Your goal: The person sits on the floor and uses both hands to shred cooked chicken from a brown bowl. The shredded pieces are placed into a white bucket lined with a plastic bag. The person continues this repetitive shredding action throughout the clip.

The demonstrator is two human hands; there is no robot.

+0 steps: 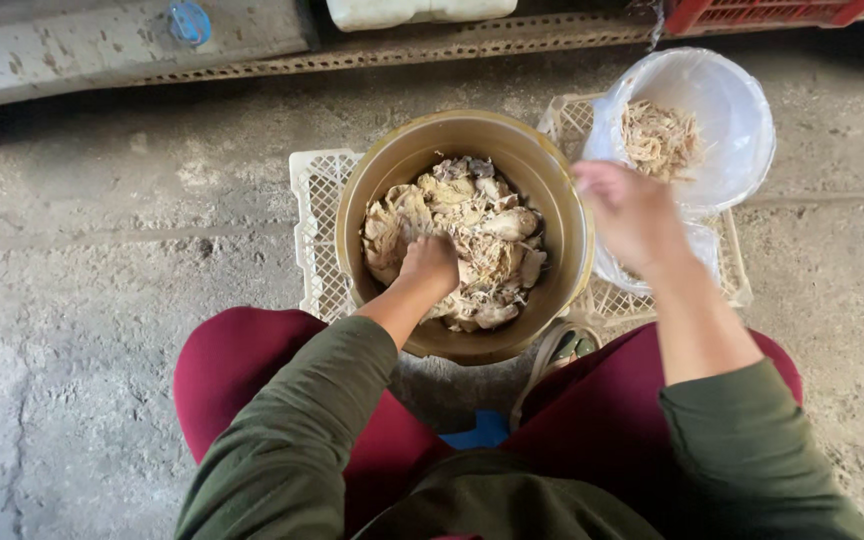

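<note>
While the person sits low with dark red trousers [252,370] and olive sleeves [292,440] nearest to view, the left hand [430,266] is sunk fingers-down into the cooked chicken pieces [472,240] that fill the tan bucket [562,200]; its fingers are curled into the heap and hidden, so I cannot tell what they have hold of. The right hand [632,215] hangs above the bucket's right rim, blurred, fingers drawn loosely together; whether it carries any shreds cannot be told. In my judgement the picking goes best if the buried hand steadies one piece at a time and pulls meat along the grain, keeping bone and skin in the bucket. The chicken lies directly under and around the left hand, and just left of the right hand. Both vessels rest on white lattice crates [317,230] on the concrete floor [102,260]. Farther right stands a white bag-lined bucket [732,110] holding shredded meat [660,138], just beyond the right hand. At the far edge runs a metal rail [402,50] and a red crate [762,12].
</note>
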